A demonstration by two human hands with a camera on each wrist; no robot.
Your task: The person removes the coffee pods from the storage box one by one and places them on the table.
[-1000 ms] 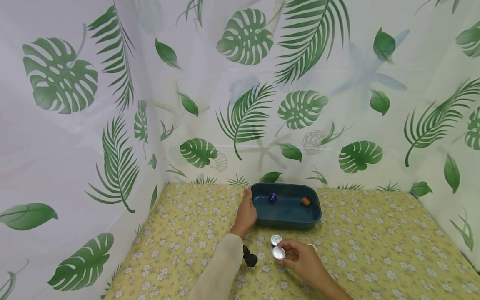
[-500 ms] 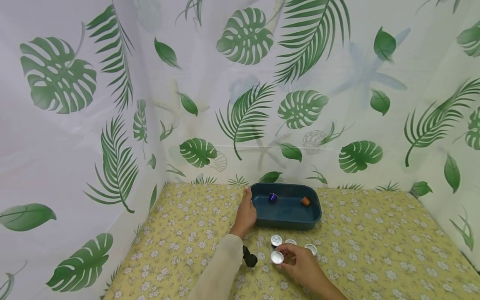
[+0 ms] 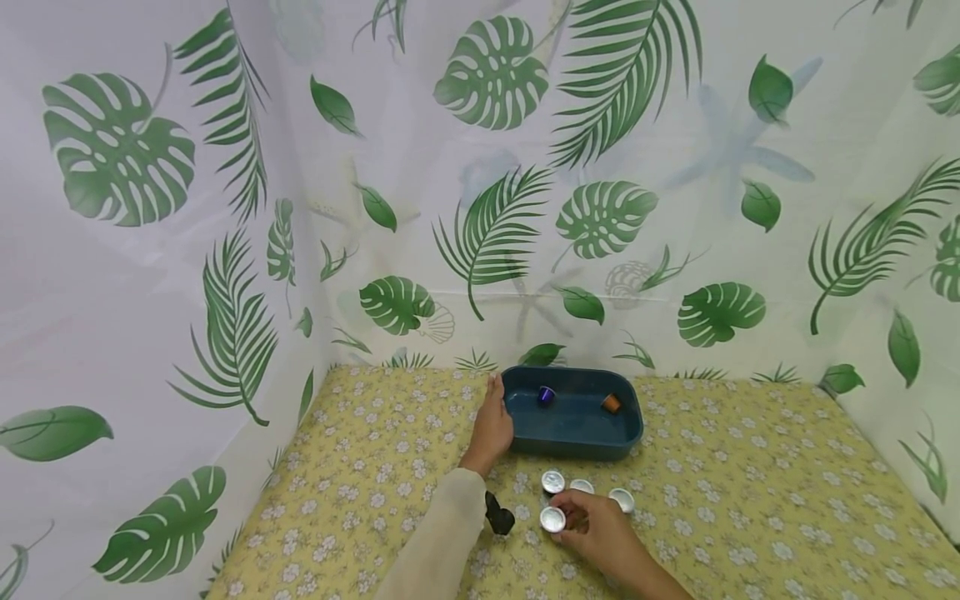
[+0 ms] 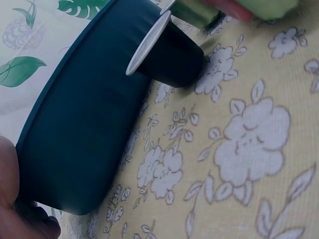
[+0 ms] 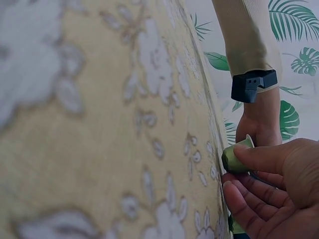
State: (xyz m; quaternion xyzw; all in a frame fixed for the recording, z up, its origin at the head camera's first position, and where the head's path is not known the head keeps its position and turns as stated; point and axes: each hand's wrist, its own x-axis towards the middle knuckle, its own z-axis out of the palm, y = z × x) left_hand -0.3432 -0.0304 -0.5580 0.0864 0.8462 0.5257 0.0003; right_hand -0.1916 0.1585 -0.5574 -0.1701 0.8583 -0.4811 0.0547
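My left hand (image 3: 491, 429) lies along the left wall of a dark blue tray (image 3: 573, 450), with fingers straight against it. Inside the tray are a purple coffee capsule (image 3: 546, 396) and an orange coffee capsule (image 3: 611, 403). My right hand (image 3: 600, 527) pinches a green coffee capsule (image 5: 235, 158) between thumb and fingers, its silver lid facing up, close over the cloth. Several other capsules stand lid up between this hand and the tray: a dark capsule (image 4: 174, 55) nearest the tray, a silver-lidded capsule (image 3: 581, 485) beside it, and another capsule (image 3: 622, 499) to the right.
A yellow flowered cloth (image 3: 750, 483) covers the table. White leaf-printed sheeting (image 3: 637, 125) rises behind and at the left. A black wrist camera (image 3: 499, 515) sits at the left sleeve's cuff.
My right hand has drawn the pinched capsule slightly towards me and left, lower by the cloth. The capsules behind it show more fully. The left hand and tray have not moved.
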